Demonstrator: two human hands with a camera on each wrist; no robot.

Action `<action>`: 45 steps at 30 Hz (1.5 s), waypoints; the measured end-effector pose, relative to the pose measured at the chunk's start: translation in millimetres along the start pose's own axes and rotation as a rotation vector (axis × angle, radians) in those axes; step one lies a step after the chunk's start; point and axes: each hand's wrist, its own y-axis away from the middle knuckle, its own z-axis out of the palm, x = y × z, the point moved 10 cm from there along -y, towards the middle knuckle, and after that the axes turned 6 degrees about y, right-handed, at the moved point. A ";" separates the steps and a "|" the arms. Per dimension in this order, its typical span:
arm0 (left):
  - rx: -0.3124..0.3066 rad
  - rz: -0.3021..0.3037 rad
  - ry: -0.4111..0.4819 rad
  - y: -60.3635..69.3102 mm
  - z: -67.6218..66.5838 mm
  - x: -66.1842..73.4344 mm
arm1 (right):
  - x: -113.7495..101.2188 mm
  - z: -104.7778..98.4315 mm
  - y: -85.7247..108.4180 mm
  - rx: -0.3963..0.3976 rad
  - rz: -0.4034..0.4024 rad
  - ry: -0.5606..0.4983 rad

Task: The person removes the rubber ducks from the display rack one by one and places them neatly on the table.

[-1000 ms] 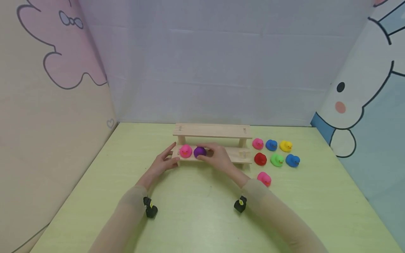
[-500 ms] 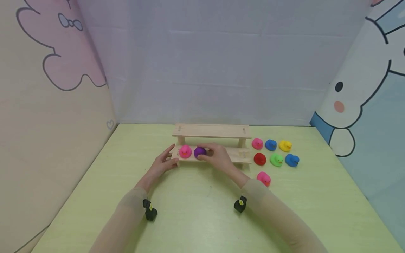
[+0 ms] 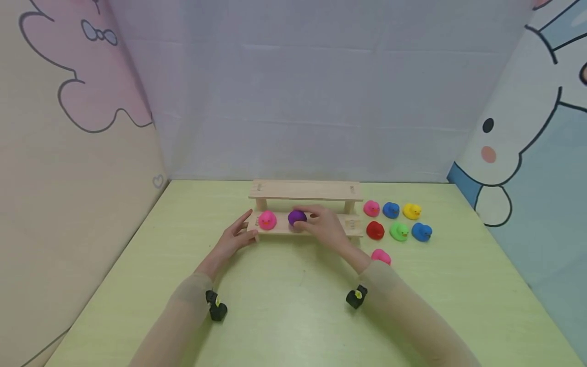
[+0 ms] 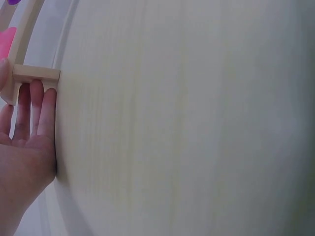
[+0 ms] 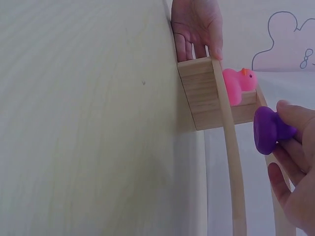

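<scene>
A two-step wooden stand (image 3: 353,227) stands on the table, with a pink rubber duck (image 3: 267,220) at the left end of its lower step. My right hand (image 3: 329,228) pinches a purple rubber duck (image 3: 296,217) between thumb and fingers, to the right of the pink one. In the right wrist view the purple duck (image 5: 267,130) is tilted beside the step, its head partly hidden by the fingers. With mostly straight fingers, my left hand (image 3: 231,243) touches the stand's left end; in the left wrist view its fingertips meet the wooden leg (image 4: 37,73).
Right of the stand lie pink (image 3: 371,208), blue (image 3: 391,210), yellow (image 3: 411,211), red (image 3: 375,230), green (image 3: 399,232) and another blue duck (image 3: 421,232). One more pink duck (image 3: 381,256) is nearer, partly behind the right sleeve. The upper step (image 3: 306,189) is behind.
My right hand has moved the purple duck slightly right, widening the gap to the pink duck. The left hand stays at the stand's end.
</scene>
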 end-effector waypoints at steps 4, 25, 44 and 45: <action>0.004 -0.003 0.000 -0.2 -0.9 -1.7 | -2.7 -14.4 6.6 0.011 -0.007 -0.006; -0.011 -0.013 -0.021 -2.3 -1.6 -6.5 | 10.8 -101.5 49.8 0.156 -0.083 0.037; 0.011 -0.019 -0.040 -2.8 -2.5 -6.5 | 72.7 -147.1 114.2 0.197 0.092 0.198; 0.010 -0.020 -0.042 -2.7 -2.3 -6.3 | 74.9 -149.1 117.4 0.201 0.099 0.200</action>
